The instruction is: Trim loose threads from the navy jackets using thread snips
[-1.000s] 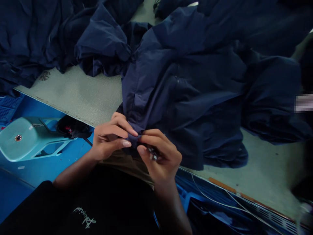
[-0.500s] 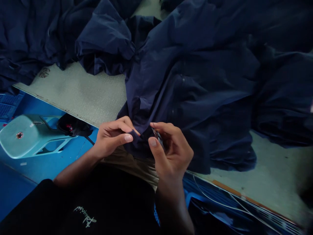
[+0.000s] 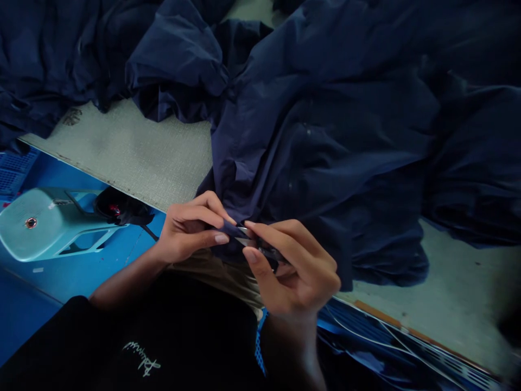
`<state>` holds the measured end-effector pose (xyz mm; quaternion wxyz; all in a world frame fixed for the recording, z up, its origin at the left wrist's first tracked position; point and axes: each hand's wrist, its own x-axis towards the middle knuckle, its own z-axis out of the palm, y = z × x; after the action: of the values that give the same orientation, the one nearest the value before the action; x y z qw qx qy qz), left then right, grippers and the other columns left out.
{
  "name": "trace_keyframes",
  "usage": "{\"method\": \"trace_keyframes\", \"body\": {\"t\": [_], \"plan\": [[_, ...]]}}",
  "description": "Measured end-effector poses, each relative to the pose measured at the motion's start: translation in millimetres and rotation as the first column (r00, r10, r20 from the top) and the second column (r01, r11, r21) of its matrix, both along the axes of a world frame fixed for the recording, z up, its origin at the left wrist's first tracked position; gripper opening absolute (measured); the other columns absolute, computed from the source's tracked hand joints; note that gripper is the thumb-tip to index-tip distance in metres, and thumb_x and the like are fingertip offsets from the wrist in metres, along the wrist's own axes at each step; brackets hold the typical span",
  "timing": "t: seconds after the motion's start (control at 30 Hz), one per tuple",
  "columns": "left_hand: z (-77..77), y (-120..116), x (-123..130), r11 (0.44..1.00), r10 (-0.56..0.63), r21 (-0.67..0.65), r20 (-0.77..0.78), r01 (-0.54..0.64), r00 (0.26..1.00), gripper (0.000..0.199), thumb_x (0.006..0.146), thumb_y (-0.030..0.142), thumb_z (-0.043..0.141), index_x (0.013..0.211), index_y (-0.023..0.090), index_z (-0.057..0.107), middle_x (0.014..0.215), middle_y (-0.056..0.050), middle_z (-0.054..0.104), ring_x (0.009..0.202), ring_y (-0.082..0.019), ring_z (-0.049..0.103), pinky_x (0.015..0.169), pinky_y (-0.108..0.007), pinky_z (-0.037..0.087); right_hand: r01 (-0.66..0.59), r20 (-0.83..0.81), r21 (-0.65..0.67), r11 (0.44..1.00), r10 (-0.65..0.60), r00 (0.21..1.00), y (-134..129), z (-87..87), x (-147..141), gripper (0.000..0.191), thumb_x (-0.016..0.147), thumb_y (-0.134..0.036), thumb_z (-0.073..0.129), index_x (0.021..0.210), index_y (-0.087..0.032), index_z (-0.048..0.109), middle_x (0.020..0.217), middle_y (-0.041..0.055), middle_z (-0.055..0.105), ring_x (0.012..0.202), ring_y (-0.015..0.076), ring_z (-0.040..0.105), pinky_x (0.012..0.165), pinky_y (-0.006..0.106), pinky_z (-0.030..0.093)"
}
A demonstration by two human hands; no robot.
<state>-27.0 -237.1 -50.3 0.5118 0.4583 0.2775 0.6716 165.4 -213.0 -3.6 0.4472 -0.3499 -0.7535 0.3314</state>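
Note:
A navy garment (image 3: pixel 329 174) lies in folds over the work table, its near edge drawn towards my body. My left hand (image 3: pixel 189 228) pinches a small piece of this cloth between thumb and fingers. In my right hand (image 3: pixel 299 266) is a pair of thread snips (image 3: pixel 246 237), shut in by the thumb and fingers, with the shiny blades pointing left at the pinched cloth. The blade tips meet the cloth edge close to my left fingertips. Most of the snips' dark body is hidden inside my right hand.
More navy clothing (image 3: pixel 52 60) is heaped at the table's left and back. The pale textured table (image 3: pixel 150 152) shows between the heaps. A light teal plastic stool (image 3: pixel 44 222) lies tipped on the blue floor, a black item with red (image 3: pixel 118 206) beside it. White cables (image 3: pixel 366 339) hang below the table edge.
My right hand has turned and shifted slightly right and down, and the snips' blades now show against the cloth. My left hand keeps its pinch in nearly the same place.

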Motion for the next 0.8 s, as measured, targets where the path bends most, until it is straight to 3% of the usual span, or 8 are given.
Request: {"method": "trace_keyframes", "body": {"t": [0.37,0.8], "plan": [[-1.3,0.2,0.2,1.000,0.030,0.007,-0.019,-0.030,0.999,0.030,0.083,0.011,0.085,0.106,0.030,0.085,0.093,-0.003,0.073,0.090,-0.012,0.076,0.081,-0.023,0.064,0.035,0.052,0.147,0.988,-0.043,0.998,-2.6,4.6,-2.2,0.034,0.083,-0.009,0.079,0.115,-0.021,0.079,0.091,0.0036,0.073,0.071,0.0160,0.068,0.055,0.031,0.058],[-4.8,-1.3,0.1,1.000,0.023,0.009,-0.002,-0.023,1.000,0.032,0.083,0.009,0.085,0.107,0.031,0.085,0.094,-0.002,0.071,0.091,-0.010,0.076,0.081,-0.020,0.065,0.055,0.068,0.112,0.992,-0.063,0.996,-4.5,6.3,-0.2,0.031,0.083,-0.007,0.081,0.111,-0.019,0.080,0.092,0.0020,0.075,0.072,0.0130,0.068,0.058,0.027,0.060]]}}
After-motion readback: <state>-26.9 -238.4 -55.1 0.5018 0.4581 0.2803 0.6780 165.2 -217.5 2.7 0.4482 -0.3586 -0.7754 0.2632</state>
